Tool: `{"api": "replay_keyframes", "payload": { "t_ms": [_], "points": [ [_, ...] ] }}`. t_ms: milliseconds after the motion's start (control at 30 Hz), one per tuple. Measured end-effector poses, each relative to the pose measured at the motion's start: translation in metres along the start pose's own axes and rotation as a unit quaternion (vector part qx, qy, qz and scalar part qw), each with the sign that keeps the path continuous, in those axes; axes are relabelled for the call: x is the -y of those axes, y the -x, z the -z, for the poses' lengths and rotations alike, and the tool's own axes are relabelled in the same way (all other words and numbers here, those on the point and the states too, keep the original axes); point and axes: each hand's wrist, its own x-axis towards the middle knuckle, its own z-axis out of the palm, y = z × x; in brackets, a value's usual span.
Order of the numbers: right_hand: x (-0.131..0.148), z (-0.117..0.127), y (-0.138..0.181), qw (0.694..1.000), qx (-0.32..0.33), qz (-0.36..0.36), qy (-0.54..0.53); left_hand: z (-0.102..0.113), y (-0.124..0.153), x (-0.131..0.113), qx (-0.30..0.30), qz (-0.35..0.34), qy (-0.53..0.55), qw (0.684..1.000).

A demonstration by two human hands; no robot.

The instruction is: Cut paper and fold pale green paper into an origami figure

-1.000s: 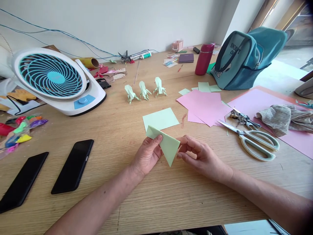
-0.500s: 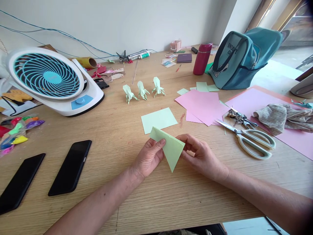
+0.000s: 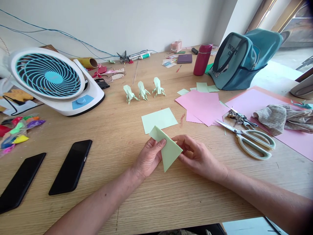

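A folded piece of light green paper, shaped roughly like a triangle with its point down, is held above the table. My left hand pinches it from the left, thumb on the front face and fingers behind. My right hand is closed at its right corner, the fingertips partly hidden behind the paper. Just beyond lies a flat light green sheet. Farther back stand three folded green paper figures in a row.
To the right are pink sheets, scissors, keys and a grey cloth. A red bottle and a teal bag stand behind. On the left are a fan and two black phones.
The folded green paper has turned clockwise a little, its lower point swinging left. My right hand has moved slightly left along with its corner.
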Motion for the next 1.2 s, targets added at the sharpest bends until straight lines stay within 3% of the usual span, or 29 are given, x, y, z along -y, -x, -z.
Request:
{"api": "replay_keyframes", "payload": {
  "t_ms": [167,600,767,1000,1200],
  "points": [
    [0.0,0.001,-0.001,1.0,-0.017,-0.013,0.002,0.0,-0.001,0.0,0.006,-0.007,0.028,1.0],
    [-0.005,-0.006,0.0,1.0,0.017,-0.003,-0.007,0.0,-0.005,0.001,0.008,-0.01,0.088,0.996],
    [-0.002,-0.005,0.0,1.0,-0.025,0.003,0.006,0.002,-0.005,0.003,0.023,-0.005,0.082,0.996],
    [-0.005,0.0,0.0,0.997,-0.074,-0.009,0.004,-0.005,0.001,0.002,0.047,-0.027,-0.041,0.998],
    [-0.004,0.004,0.0,0.991,-0.11,0.071,0.042,-0.004,0.001,0.004,0.059,-0.032,-0.134,0.989]
  ]
}}
